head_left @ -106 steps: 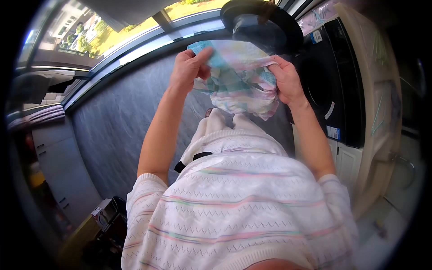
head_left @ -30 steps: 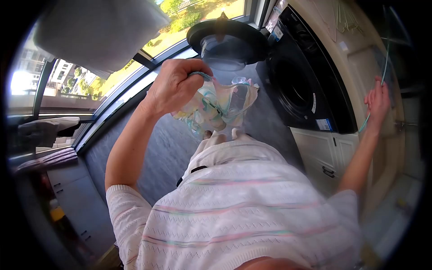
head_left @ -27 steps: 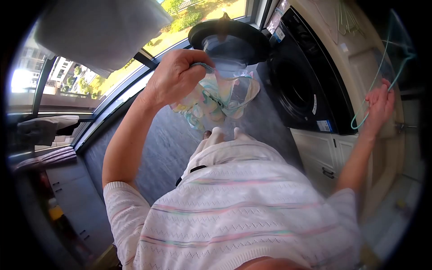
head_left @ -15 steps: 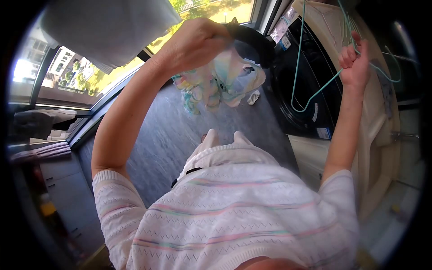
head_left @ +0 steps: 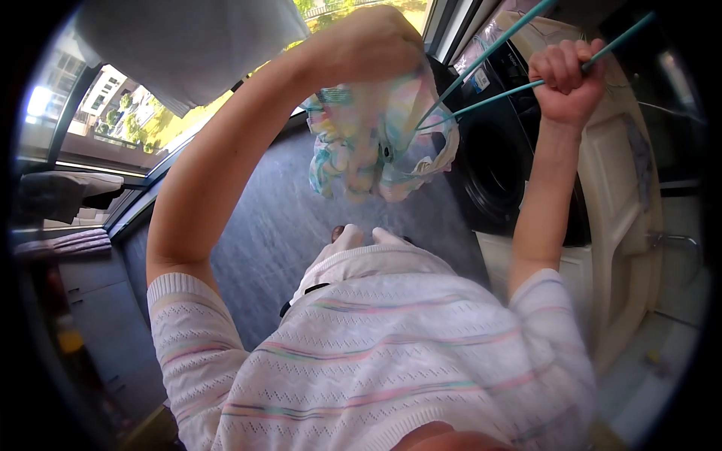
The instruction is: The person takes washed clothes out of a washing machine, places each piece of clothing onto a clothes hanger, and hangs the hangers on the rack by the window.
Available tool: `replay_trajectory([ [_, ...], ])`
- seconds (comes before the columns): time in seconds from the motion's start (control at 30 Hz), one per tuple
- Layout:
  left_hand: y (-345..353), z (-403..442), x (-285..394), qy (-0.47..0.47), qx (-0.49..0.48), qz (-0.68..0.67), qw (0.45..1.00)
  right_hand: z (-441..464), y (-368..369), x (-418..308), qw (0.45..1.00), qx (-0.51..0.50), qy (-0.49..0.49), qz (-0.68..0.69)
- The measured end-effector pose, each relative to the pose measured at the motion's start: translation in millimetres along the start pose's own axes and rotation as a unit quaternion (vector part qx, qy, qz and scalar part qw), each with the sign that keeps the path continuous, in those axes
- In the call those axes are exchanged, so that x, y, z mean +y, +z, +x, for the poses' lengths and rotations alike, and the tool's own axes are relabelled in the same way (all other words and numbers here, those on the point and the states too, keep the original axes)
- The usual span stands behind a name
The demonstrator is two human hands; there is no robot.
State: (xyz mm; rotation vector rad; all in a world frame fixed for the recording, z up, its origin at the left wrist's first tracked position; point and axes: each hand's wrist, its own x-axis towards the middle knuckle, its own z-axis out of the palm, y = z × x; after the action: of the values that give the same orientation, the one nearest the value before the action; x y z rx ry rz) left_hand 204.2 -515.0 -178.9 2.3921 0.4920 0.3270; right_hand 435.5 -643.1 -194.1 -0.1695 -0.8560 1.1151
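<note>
A pastel multicoloured garment [head_left: 353,154] hangs bunched from my left hand [head_left: 387,49], whose fingers are closed on its upper part. My right hand [head_left: 568,79] is wrapped round a turquoise clothes hanger [head_left: 502,94], held up at the right. The hanger's narrow end reaches the garment's right side. Whether it lies inside the garment's opening or just in front of the cloth, I cannot tell. Part of the hanger runs out past the top of the view.
A black front-loading washing machine [head_left: 485,161] stands at right, within a beige cabinet [head_left: 620,195]. Greyish-white cloth [head_left: 188,45] hangs by the window at upper left. More clothes [head_left: 71,197] hang at far left above grey drawers [head_left: 113,316]. The floor [head_left: 263,195] is grey.
My right hand has brought the hanger leftward, so its end now meets the garment. My left hand has moved slightly up and right with the garment.
</note>
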Motion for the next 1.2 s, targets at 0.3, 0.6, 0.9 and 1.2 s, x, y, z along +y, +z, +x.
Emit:
replay_trajectory([
  [0.3, -40, -13, -12, -0.117, 0.01, -0.082, 0.99, -20, -67, 59, 0.92, 0.132, 0.089, -0.359],
  [0.6, -43, -37, -69, -0.098, 0.067, 0.014, 0.993, -3, -20, 17, 0.775, 0.065, 0.086, -0.623],
  [0.9, -56, -40, -81, -0.123, 0.084, 0.051, 0.988, -7, -7, 23, 0.75, 0.121, 0.067, -0.646],
  [1.2, -61, -37, -78, -0.113, 0.027, -0.035, 0.993, -6, -4, 20, 0.741, 0.146, 0.083, -0.65],
])
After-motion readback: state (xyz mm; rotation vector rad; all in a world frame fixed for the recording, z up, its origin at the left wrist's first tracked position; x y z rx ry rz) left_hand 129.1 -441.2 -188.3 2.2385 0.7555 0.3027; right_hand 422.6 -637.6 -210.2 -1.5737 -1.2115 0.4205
